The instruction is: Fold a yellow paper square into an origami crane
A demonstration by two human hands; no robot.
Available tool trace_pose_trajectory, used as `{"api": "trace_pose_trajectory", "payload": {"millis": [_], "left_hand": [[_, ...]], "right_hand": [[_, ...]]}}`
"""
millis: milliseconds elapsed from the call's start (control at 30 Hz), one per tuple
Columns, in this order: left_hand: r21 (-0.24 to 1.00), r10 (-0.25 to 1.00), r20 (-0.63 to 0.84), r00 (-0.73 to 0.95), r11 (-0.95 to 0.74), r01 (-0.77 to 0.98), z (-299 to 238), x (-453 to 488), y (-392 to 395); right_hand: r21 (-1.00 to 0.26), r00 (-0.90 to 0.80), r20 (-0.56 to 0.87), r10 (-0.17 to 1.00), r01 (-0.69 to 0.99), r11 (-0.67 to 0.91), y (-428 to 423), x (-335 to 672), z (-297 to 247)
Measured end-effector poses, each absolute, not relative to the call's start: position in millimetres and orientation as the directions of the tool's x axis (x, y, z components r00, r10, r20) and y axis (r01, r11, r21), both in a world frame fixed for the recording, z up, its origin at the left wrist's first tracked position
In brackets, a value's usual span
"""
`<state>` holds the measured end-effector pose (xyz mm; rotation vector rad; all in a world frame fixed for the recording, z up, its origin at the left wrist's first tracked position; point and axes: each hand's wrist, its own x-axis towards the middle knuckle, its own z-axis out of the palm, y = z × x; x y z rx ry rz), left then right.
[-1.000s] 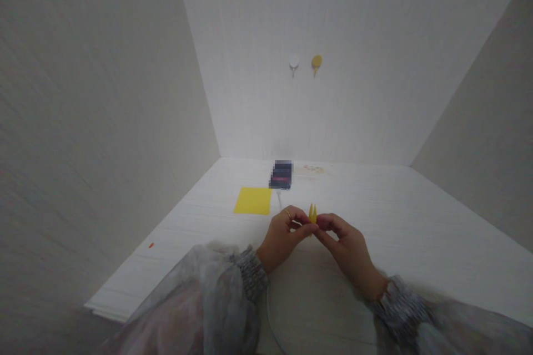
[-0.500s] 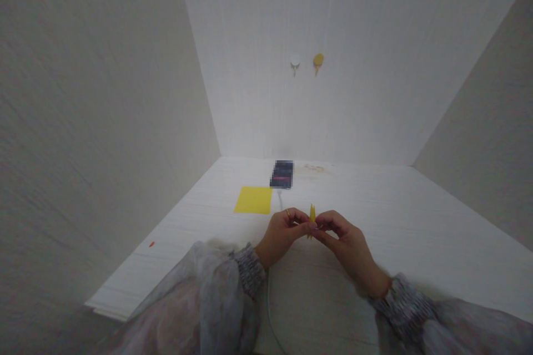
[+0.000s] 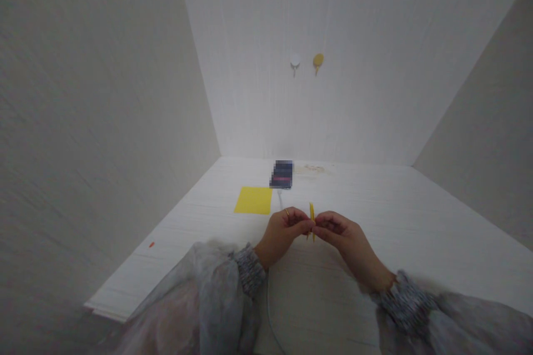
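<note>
Between my two hands is a small folded piece of yellow paper (image 3: pixel 311 211), held upright and seen nearly edge-on. My left hand (image 3: pixel 283 236), with a ring on one finger, pinches it from the left between thumb and fingers. From the right, my right hand (image 3: pixel 350 239) pinches the same paper, its fingertips meeting those of the left. The fingers hide the middle of the paper; narrow points show above and below them. A flat square yellow sheet (image 3: pixel 253 200) lies on the white table (image 3: pixel 416 244), just beyond my left hand.
A dark phone-like device (image 3: pixel 282 175), pixelated, lies near the back wall with a pale cable (image 3: pixel 268 299) running toward me. White (image 3: pixel 295 59) and yellow (image 3: pixel 318 60) hooks are on the back wall. An orange scrap (image 3: pixel 151 244) lies at left. Walls stand on both sides.
The folded paper has turned slightly between my fingers, and its lower points have spread a little apart. Both hands have shifted only slightly.
</note>
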<state>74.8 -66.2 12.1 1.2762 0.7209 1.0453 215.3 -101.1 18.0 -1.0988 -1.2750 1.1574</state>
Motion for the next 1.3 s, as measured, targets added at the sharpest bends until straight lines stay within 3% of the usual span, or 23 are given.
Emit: {"api": "trace_pose_trajectory", "payload": {"millis": [633, 1300], "left_hand": [[0.977, 0.924, 0.180, 0.339, -0.126, -0.174, 3.6, 73.7, -63.5], [0.983, 0.941, 0.172, 0.292, -0.144, -0.115, 6.3, 73.1, -63.9]], "right_hand": [[-0.972, 0.001, 0.056, 0.998, -0.227, 0.055, -101.3, 214.6, 18.1], [-0.963, -0.017, 0.046, 0.999, -0.268, 0.040, -100.6, 214.4, 17.6]]}}
